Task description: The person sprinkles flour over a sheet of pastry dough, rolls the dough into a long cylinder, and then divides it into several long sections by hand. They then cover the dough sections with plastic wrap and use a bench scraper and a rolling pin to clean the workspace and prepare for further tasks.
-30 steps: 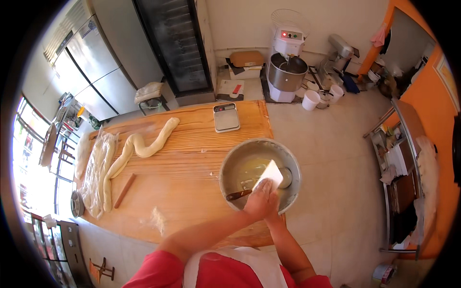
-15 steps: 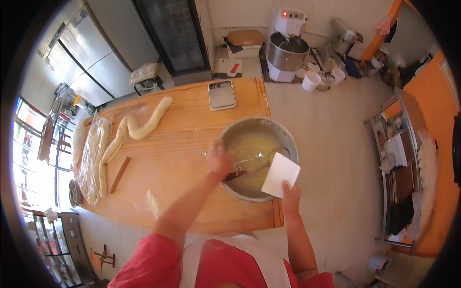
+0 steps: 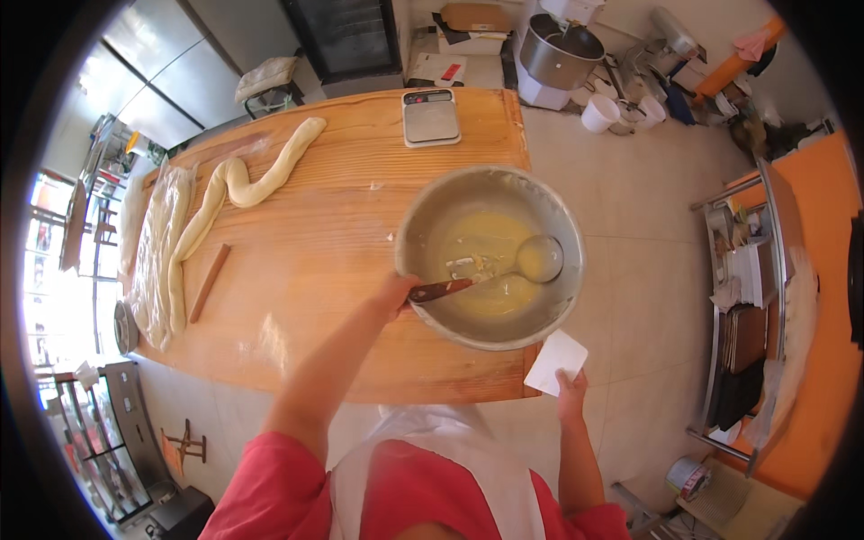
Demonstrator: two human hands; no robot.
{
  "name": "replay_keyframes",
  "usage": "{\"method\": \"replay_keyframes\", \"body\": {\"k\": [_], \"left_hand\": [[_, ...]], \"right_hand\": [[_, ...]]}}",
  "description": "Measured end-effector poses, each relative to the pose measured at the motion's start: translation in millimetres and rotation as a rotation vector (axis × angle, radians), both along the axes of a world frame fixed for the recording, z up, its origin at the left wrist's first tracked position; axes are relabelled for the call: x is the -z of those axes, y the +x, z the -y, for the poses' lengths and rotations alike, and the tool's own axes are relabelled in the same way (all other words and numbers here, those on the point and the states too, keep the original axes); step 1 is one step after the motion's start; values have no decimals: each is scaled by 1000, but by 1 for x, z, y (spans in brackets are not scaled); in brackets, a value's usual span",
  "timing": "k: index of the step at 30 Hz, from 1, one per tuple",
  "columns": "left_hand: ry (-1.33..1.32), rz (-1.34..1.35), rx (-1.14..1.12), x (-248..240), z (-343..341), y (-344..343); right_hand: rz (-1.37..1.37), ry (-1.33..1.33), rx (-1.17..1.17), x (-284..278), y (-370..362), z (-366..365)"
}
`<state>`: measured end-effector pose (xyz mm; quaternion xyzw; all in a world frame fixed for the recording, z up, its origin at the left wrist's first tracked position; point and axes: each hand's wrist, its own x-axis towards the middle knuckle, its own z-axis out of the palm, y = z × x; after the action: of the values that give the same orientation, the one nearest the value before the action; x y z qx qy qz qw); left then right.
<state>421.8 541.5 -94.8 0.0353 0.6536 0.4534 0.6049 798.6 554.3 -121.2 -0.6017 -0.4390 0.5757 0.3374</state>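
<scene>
A large metal bowl (image 3: 560, 317) stands on the wooden table near its right end, with pale yellow liquid (image 3: 486, 229) and small whitish bits in the bottom. A ladle (image 3: 538, 259) lies in it, its dark wooden handle (image 3: 441, 290) resting on the left rim. My left hand (image 3: 393, 295) is closed on that rim, against the handle's end; the fingers outside are partly hidden. In my right hand (image 3: 571, 392) is a flat white dough scraper (image 3: 554, 362), pinched at its lower edge, just off the bowl's near right side.
A long dough rope (image 3: 238, 184) lies at the table's left beside plastic sheeting (image 3: 160, 256) and a thin rolling pin (image 3: 210, 283). A digital scale (image 3: 431, 118) sits beyond the bowl. The floor mixer (image 3: 560, 58) stands at the back; a shelf rack (image 3: 765, 297) is at right.
My left hand has come down from over the bowl onto its left rim. The right hand has moved the scraper from above the bowl to outside its near right edge. The view has tilted.
</scene>
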Motion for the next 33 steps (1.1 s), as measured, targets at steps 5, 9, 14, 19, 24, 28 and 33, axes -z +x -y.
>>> {"method": "replay_keyframes", "body": {"k": [5, 9, 14, 19, 24, 28, 33], "left_hand": [[108, -6, -352, -2, 107, -42], [184, -140, -520, -26, 268, -65], [-17, -329, -958, -54, 445, -39], [-100, -399, -1141, -44, 624, 5], [-166, -352, -1218, -29, 633, 40], [-331, -239, -1140, -1, 666, 62], [-371, -135, -971, 44, 633, 56]], "right_hand": [[169, 24, -152, 34, -25, 1], [241, 58, -287, 5, -129, 7], [305, 315, -752, 82, -280, 66], [128, 198, -537, 58, -282, 32], [-36, 71, 105, 67, -133, -146], [-25, 64, -183, 39, -211, -146], [-64, 113, -662, 50, -369, -115]]}}
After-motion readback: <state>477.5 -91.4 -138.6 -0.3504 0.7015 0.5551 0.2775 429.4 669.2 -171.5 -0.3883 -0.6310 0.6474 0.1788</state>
